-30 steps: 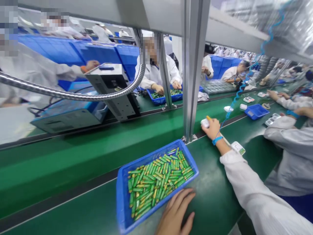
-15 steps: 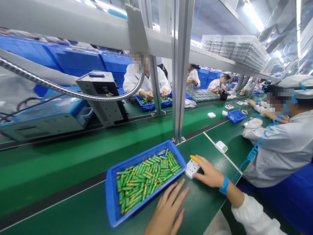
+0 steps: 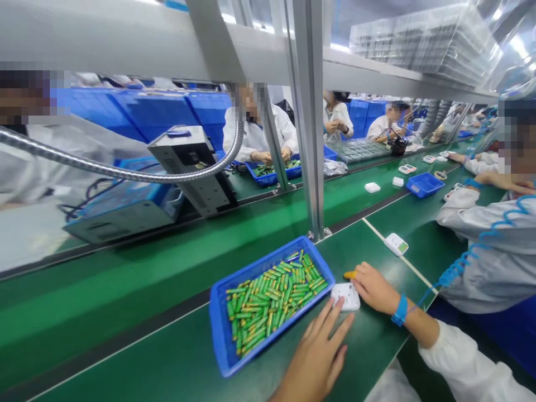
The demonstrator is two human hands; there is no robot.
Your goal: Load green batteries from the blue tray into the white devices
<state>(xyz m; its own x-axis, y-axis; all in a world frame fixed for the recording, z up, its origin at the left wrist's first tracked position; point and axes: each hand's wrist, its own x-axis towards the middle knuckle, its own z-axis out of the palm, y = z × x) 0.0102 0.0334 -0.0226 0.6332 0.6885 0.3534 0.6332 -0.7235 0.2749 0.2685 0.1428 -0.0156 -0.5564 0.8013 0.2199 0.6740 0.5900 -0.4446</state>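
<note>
Left hand (image 3: 317,347) spread beside smooth, rounded white device (image 3: 350,293); can't tell right hand's (image 3: 377,287) grip.

A small white plastic box (image 3: 349,295) with rounded corners and a few dark marks on its face lies flat on the green tabletop (image 3: 167,363). It sits just beside the right-hand corner of a blue tray (image 3: 218,329), which lies along the tabletop's far edge, loosely filled with green-and-gold batteries (image 3: 272,301).
</note>
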